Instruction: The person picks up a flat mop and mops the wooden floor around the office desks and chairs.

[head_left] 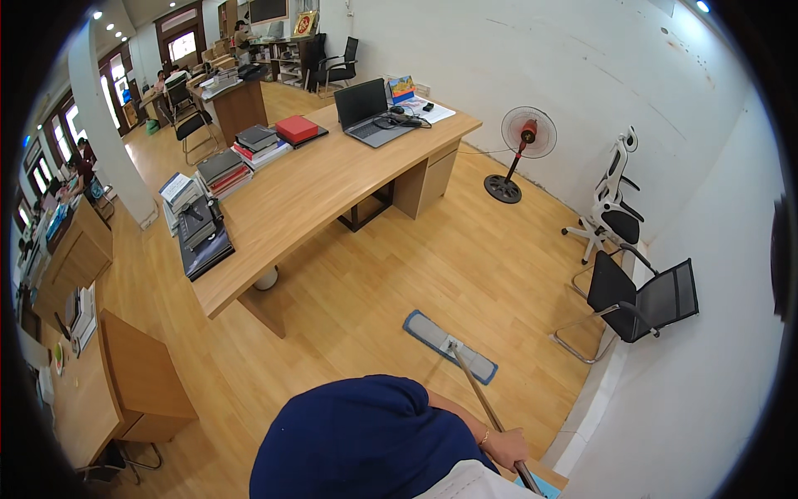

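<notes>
My left hand [505,449] is closed around the handle [478,387] of a flat mop, with a thin bracelet at the wrist. My left arm, in a navy sleeve [357,437], bends across in front of me toward the right. The mop's long head [428,331], grey with a blue fringe, lies flat on the wood-look floor [349,333] ahead, slanting down to the right. Below the hand the handle runs out at the lower edge. My right hand is outside the picture.
A wooden desk [332,187] ahead carries a laptop [374,121], books and folders. A standing fan [515,158], a white-framed swivel chair [611,204] and a black mesh chair [636,295] stand along the right wall. Another desk [145,374] is at left; several people sit or stand farther off.
</notes>
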